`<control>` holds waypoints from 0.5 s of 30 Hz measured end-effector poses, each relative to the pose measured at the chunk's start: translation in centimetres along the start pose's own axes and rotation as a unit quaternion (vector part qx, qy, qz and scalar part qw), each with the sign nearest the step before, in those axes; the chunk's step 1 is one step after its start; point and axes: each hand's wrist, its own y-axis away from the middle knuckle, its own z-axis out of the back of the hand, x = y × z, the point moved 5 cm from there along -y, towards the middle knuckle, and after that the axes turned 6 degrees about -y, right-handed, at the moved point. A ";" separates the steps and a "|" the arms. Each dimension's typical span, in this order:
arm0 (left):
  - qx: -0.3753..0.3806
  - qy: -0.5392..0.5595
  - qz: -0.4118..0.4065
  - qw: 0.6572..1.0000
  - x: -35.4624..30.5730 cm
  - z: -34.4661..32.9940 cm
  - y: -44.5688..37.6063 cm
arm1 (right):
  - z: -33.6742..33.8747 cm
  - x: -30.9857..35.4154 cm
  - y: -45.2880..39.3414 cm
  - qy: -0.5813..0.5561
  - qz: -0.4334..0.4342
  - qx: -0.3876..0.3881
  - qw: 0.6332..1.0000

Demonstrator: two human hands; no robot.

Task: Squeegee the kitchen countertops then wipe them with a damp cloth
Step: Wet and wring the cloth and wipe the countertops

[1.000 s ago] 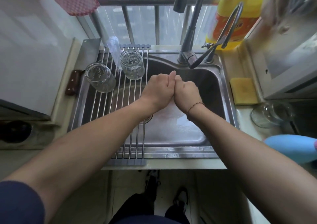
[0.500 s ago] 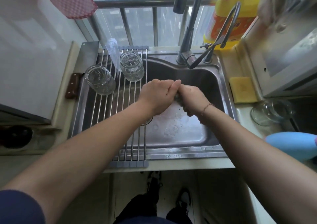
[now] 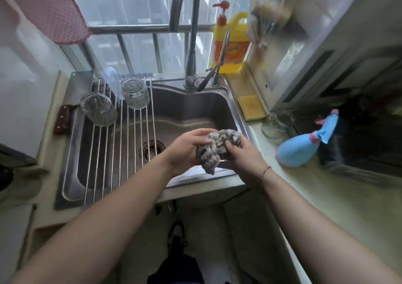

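Note:
A crumpled grey, knobbly cloth hangs over the front right part of the steel sink. My left hand grips its left side with curled fingers. My right hand holds its right side, the thumb pressed onto the cloth. The pale countertop runs along the right, past the sink. No squeegee is visible.
A roll-up wire rack with two upturned glass jars covers the sink's left half. The tap, a yellow soap bottle, a yellow sponge, a glass and a blue spray bottle stand to the right.
My hands were pressed together, wringing over the sink's middle. They have since come toward the front right rim and parted, and the cloth now shows between them. The camera tilted down.

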 end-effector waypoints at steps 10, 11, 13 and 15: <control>-0.101 -0.022 -0.043 0.994 6.5 -10.6 10.6 | 6.1 -2.5 16.3 -0.092 0.048 0.029 0.994; -0.105 -0.008 -0.051 0.993 6.9 -11.2 11.9 | 6.6 -2.7 17.8 -0.118 0.051 0.041 0.991; -0.110 0.002 -0.063 0.992 7.8 -12.3 14.4 | 7.6 -3.3 20.9 -0.194 0.038 0.059 0.979; -0.098 0.002 -0.065 0.993 8.9 -13.4 16.5 | 9.0 -4.7 23.9 -0.255 0.003 0.062 0.965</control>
